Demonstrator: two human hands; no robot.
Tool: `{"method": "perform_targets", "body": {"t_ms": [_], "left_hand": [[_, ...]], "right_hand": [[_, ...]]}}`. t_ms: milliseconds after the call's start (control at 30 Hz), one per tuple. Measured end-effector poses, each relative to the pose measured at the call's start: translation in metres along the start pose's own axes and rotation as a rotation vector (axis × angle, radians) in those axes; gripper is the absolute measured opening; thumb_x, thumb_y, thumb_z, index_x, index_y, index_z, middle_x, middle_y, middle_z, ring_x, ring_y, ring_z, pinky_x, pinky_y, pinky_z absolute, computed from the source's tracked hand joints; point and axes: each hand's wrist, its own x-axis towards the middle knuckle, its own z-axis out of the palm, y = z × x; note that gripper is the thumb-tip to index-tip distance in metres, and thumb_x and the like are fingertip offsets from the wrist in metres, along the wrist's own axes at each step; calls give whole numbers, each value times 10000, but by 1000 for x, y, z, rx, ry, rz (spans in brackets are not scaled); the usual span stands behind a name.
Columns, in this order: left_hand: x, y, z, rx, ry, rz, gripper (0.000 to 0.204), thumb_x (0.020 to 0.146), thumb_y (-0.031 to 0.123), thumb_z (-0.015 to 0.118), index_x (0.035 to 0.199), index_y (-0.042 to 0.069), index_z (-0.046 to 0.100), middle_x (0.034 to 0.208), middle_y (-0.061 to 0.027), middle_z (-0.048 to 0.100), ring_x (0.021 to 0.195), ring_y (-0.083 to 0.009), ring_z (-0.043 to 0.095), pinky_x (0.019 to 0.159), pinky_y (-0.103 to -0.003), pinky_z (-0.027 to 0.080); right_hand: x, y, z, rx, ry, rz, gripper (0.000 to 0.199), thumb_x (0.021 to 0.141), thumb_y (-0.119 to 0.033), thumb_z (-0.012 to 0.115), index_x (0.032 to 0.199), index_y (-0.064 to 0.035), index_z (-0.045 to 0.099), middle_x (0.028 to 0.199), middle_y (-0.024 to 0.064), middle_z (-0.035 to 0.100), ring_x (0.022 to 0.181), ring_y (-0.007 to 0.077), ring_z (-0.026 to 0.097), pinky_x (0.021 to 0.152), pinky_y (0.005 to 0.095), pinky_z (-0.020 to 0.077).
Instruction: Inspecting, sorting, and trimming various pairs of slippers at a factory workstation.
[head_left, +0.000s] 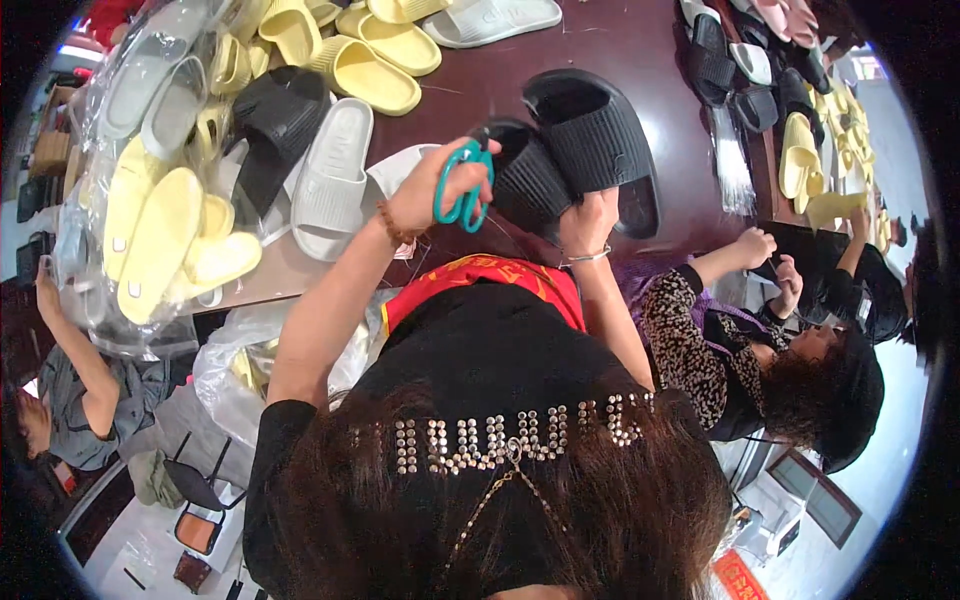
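Note:
My left hand [425, 190], with a beaded bracelet at its wrist, is closed around scissors with teal handles [463, 195]. The blades point away over the edge of a ribbed black slide sandal [528, 175]. A second black slide sandal [600, 140] lies against it on the right. My right hand [590, 222], wearing a silver bangle, grips the near side where the two sandals meet. Its fingertips are partly hidden, so I cannot tell whether it grips one or both. Just left of my left hand is a light grey slide sandal [335, 180].
Yellow slide sandals [370, 75] and clear plastic bags [160, 110] crowd the left of the dark red table [480, 85]. Farther right lie more sandals [797, 155] and a bundle of thin white strands [732, 165]. Co-workers sit close by on the right [700, 350] and left [90, 400].

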Motion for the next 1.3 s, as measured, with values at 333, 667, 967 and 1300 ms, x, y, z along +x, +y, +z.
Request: {"method": "perform_targets", "body": {"t_ms": [333,667,967,1300], "left_hand": [[-9,-51,-10,7,246,2,422,788,221,526,1132,-4,430,705,-65,551,552,-104,520,496,-216,418],[-17,-108,0,-41,398,-161,420,788,183,516,1152,-5,427,687,-49,554,552,-99,517,489,-219,417],[-25,-115,-9,132,432,-205,394,792,162,512,1152,20,437,679,-38,544,547,-88,505,483,-209,405],[-17,-101,-55,455,432,-173,395,773,163,528,1141,42,453,680,-34,536,548,-76,498,483,-212,405]], "right_hand": [[-16,114,65,-125,-80,682,193,602,-34,538,772,53,507,878,255,535,824,408,511,740,396,419],[-35,129,62,440,-218,1070,361,678,-151,624,963,51,538,775,110,557,667,186,550,596,306,450],[-63,33,-29,1070,-1075,1174,241,769,-108,577,976,14,587,737,29,579,590,105,528,546,227,432],[-5,-56,27,781,-1490,182,258,758,-213,569,966,-66,609,870,117,617,750,173,598,657,322,482]]}}
